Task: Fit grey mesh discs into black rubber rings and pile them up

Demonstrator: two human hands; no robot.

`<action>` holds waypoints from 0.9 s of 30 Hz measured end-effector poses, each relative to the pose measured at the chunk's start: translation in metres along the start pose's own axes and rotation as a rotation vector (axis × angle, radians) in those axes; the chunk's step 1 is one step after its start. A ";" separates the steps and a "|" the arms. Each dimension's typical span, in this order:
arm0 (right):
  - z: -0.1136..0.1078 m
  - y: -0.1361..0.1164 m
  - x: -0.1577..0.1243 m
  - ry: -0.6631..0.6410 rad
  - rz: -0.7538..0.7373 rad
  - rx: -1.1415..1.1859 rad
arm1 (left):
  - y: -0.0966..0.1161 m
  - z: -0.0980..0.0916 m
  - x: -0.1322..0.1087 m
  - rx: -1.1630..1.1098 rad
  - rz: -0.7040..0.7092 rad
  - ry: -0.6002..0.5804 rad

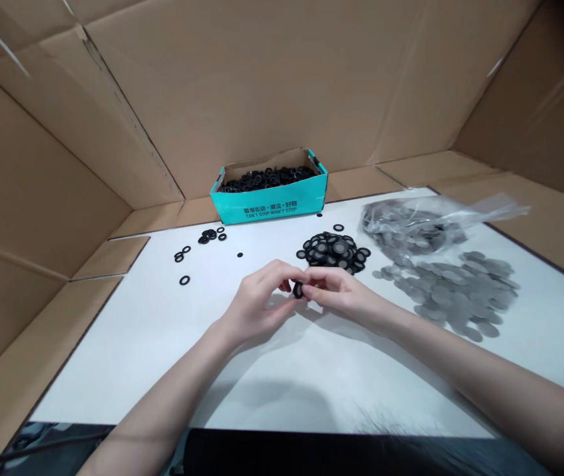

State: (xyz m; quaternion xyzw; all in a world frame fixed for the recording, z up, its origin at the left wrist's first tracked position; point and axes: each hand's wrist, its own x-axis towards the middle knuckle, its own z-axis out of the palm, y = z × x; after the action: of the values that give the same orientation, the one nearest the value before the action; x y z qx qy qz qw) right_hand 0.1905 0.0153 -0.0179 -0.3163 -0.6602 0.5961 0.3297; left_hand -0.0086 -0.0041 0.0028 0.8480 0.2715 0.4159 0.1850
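Note:
My left hand (262,301) and my right hand (338,291) meet above the middle of the white table (162,344). Both pinch one small black ring with a grey disc in it (298,289) between their fingertips. Just behind the hands lies a pile of black rings fitted with grey discs (334,251). To the right, loose grey mesh discs (453,291) are spread on the table.
A teal cardboard box (272,205) full of black rings stands at the back. A few loose black rings (207,236) lie at the left. A clear plastic bag of grey discs (410,225) lies at the back right. Cardboard walls (38,192) surround the table.

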 end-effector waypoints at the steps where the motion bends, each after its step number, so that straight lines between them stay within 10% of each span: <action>1: 0.001 -0.001 0.000 0.001 0.008 0.011 | 0.000 0.000 0.000 0.000 0.009 0.001; 27: 0.002 -0.009 0.000 0.008 0.129 0.149 | 0.000 -0.005 -0.001 -0.075 -0.037 -0.039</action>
State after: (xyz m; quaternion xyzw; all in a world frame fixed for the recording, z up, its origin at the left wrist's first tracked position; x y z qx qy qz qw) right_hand 0.1884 0.0131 -0.0089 -0.3352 -0.5911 0.6622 0.3158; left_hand -0.0132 -0.0043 0.0048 0.8432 0.2677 0.4058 0.2297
